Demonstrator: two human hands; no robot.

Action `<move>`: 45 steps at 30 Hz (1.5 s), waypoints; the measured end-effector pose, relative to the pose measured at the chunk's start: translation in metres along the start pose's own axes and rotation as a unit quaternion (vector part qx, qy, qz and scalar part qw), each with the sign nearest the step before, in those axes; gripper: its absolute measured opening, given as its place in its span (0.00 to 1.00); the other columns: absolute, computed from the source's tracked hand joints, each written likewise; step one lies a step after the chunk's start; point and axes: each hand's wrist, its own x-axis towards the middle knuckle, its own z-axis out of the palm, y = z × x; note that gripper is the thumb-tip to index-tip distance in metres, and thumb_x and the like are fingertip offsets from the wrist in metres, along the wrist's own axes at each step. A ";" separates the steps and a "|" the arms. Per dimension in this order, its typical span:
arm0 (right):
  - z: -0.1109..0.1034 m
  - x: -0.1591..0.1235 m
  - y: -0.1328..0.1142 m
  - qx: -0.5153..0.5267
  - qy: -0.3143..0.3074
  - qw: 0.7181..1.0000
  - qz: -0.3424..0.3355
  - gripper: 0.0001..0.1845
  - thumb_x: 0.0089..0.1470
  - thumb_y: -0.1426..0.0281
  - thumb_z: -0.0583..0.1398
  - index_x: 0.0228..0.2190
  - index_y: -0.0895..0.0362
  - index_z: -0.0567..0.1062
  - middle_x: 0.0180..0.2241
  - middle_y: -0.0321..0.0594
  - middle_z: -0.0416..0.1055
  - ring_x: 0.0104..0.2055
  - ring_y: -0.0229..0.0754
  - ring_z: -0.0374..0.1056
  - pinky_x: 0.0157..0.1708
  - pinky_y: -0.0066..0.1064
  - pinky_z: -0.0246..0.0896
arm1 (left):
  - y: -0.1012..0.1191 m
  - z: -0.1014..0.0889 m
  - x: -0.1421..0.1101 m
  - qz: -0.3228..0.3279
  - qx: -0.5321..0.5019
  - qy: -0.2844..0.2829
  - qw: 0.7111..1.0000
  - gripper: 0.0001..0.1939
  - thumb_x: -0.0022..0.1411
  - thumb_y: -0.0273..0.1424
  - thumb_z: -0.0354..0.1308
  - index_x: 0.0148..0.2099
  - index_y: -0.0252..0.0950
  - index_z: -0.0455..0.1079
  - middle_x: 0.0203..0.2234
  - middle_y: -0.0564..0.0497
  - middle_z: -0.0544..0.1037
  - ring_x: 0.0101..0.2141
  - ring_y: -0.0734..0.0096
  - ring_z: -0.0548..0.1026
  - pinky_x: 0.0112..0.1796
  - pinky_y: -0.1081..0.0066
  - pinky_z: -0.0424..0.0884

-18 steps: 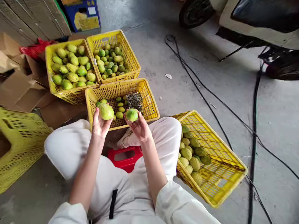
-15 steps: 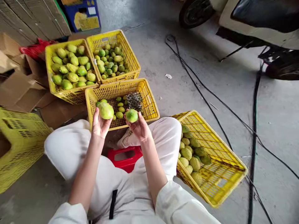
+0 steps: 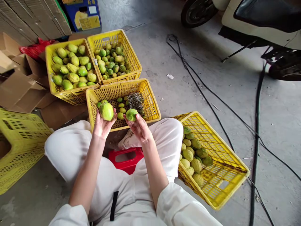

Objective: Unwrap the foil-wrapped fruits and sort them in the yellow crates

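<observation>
My left hand (image 3: 101, 127) grips a large yellow-green fruit (image 3: 106, 111) from below. My right hand (image 3: 140, 127) holds a smaller green fruit (image 3: 131, 115) at its fingertips. Both fruits hover over the near edge of a yellow crate (image 3: 150, 103) that holds a few small green fruits and a metal mesh piece (image 3: 135, 100). I sit on a red stool (image 3: 125, 159) with my knees apart.
Two full yellow crates (image 3: 50, 62) (image 3: 131, 56) stand behind the near one. A tilted crate (image 3: 223, 163) of fruit is at my right, another crate (image 3: 21, 144) at my left. Cardboard (image 3: 16, 91) lies left. Black cables (image 3: 256, 125) and a scooter (image 3: 258, 22) are right.
My right hand has turned the small fruit and shifted it slightly left. My left hand has closed more around the large fruit.
</observation>
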 end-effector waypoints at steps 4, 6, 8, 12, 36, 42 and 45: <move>0.001 -0.001 -0.002 0.004 -0.008 1.000 0.000 0.24 0.41 0.59 0.76 0.38 0.52 0.78 0.42 0.38 0.82 0.58 0.51 0.75 0.55 0.40 0.74 | 0.000 0.002 -0.001 0.008 0.014 -0.022 1.000 0.23 0.74 0.48 0.48 0.53 0.38 0.76 0.44 0.44 0.82 0.44 0.66 0.81 0.38 0.72 0.81; 0.000 -0.001 -0.002 0.005 -0.009 1.000 0.006 0.26 0.40 0.57 0.76 0.40 0.52 0.79 0.41 0.38 0.82 0.55 0.50 0.76 0.53 0.39 0.75 | 0.000 0.002 -0.001 0.015 0.024 -0.034 0.999 0.20 0.72 0.47 0.52 0.53 0.41 0.76 0.44 0.45 0.82 0.44 0.67 0.81 0.40 0.72 0.81; -0.002 0.000 -0.001 0.003 -0.001 1.000 0.014 0.28 0.40 0.56 0.76 0.42 0.51 0.78 0.41 0.38 0.82 0.50 0.47 0.78 0.49 0.37 0.76 | -0.001 0.001 -0.001 0.025 0.033 -0.037 0.998 0.18 0.69 0.45 0.58 0.54 0.43 0.75 0.45 0.47 0.82 0.47 0.65 0.81 0.45 0.69 0.81; -0.004 0.002 0.000 0.008 0.023 1.000 0.015 0.22 0.43 0.58 0.75 0.39 0.50 0.78 0.36 0.32 0.81 0.35 0.36 0.76 0.36 0.26 0.74 | -0.001 -0.002 -0.001 0.041 0.041 -0.024 0.998 0.17 0.67 0.38 0.62 0.56 0.42 0.73 0.47 0.48 0.82 0.52 0.62 0.80 0.51 0.64 0.79; 0.003 -0.002 -0.005 -0.016 0.001 1.000 0.019 0.22 0.46 0.61 0.71 0.44 0.47 0.74 0.39 0.32 0.80 0.39 0.40 0.78 0.38 0.29 0.73 | -0.004 -0.004 -0.004 0.042 0.103 -0.071 0.991 0.20 0.63 0.37 0.66 0.56 0.41 0.73 0.53 0.45 0.81 0.57 0.55 0.77 0.51 0.64 0.79; 0.005 -0.003 -0.008 0.003 -0.014 1.000 0.018 0.21 0.45 0.63 0.70 0.43 0.47 0.73 0.40 0.32 0.80 0.42 0.42 0.79 0.39 0.30 0.74 | -0.003 -0.006 -0.004 0.044 0.103 -0.068 0.991 0.21 0.63 0.34 0.67 0.57 0.40 0.74 0.53 0.44 0.81 0.58 0.55 0.77 0.53 0.64 0.78; 0.005 -0.004 -0.008 -0.002 -0.014 1.000 0.014 0.22 0.45 0.61 0.71 0.43 0.48 0.76 0.39 0.32 0.80 0.41 0.41 0.78 0.37 0.29 0.73 | -0.004 -0.005 -0.005 0.056 0.098 -0.077 0.991 0.22 0.63 0.32 0.66 0.59 0.39 0.73 0.54 0.43 0.81 0.59 0.56 0.76 0.55 0.65 0.76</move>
